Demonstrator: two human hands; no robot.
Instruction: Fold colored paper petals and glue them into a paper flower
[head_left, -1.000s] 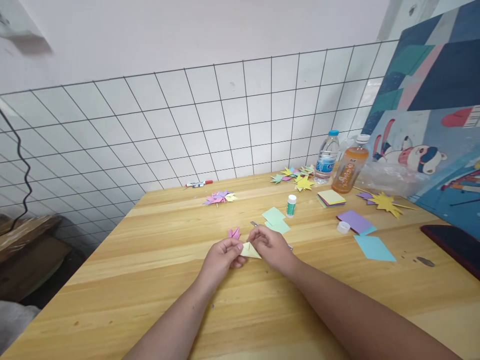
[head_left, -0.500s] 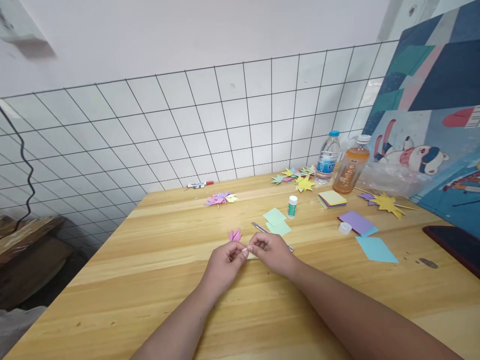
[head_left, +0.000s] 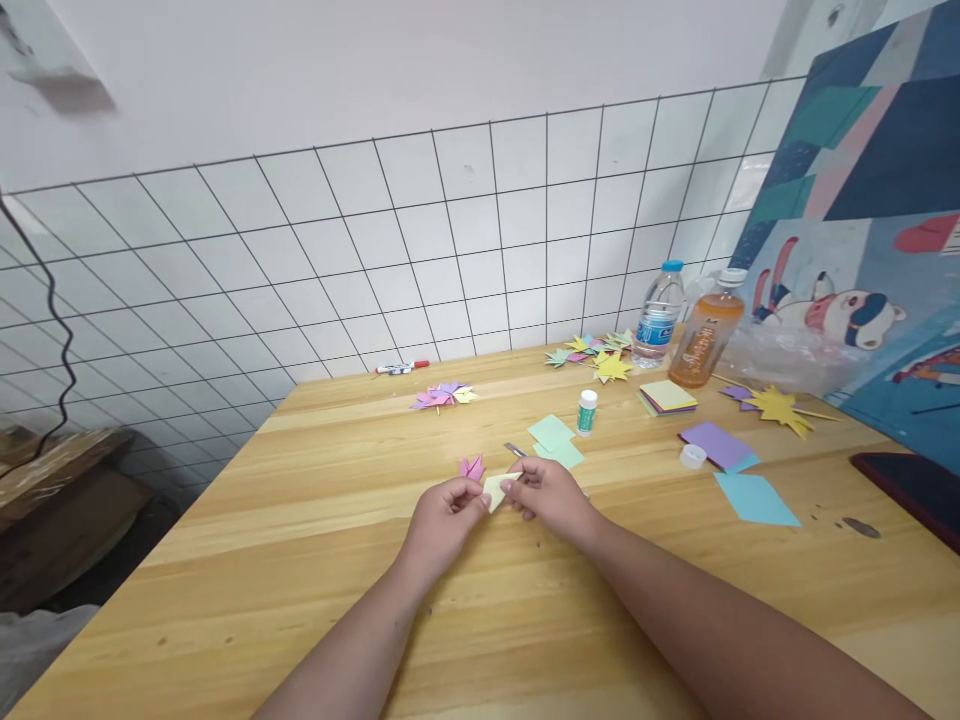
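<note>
Between my two hands is a small folded piece of pale yellow paper. My left hand pinches its left end between thumb and fingers. On its right side my right hand grips it, thumb on top. Just behind my left hand lies a pink folded paper piece. A utility knife rests behind my right hand, which hides much of it. Light green paper squares lie beyond the knife, beside an upright glue stick.
Folded paper shapes and markers lie toward the back. At right are a water bottle, an orange drink bottle, a paper stack, purple paper, a white cap, blue paper and yellow star shapes.
The yellow paper has been lifted and tilted, so more of its face shows between my hands. My right hand has shifted slightly away from my left.
</note>
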